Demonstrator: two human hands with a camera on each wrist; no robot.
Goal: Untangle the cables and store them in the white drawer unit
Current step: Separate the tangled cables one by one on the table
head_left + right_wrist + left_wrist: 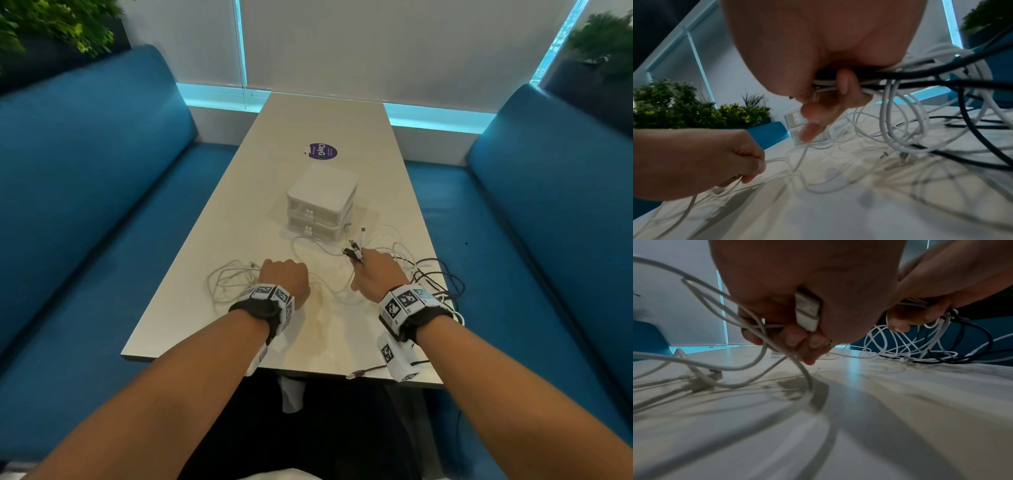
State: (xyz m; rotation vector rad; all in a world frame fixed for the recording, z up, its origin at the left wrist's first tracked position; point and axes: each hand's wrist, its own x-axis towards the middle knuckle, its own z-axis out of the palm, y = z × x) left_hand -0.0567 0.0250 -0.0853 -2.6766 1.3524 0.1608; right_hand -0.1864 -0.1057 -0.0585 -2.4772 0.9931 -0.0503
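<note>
Near the table's point(219, 219) front edge, left hand point(284, 279) grips white cable point(226, 279); right hand point(376, 274), at 3 o'clock, clutches a cable bundle point(356, 251).

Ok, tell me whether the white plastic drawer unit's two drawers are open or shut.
Both shut: the white plastic drawer unit's drawer fronts sit flush with its frame.

Soft even daylight from the blinds point(376, 44) at the far end, w/ cyan glow strips along the edges; head view sharp, edges bowed by wide-angle. Wrist views dimmer, near surface point(900, 418) out of focus, cable shadows fanning toward cam. Left wrist fingers point(795, 339) backlit, slightly blurred.
</note>
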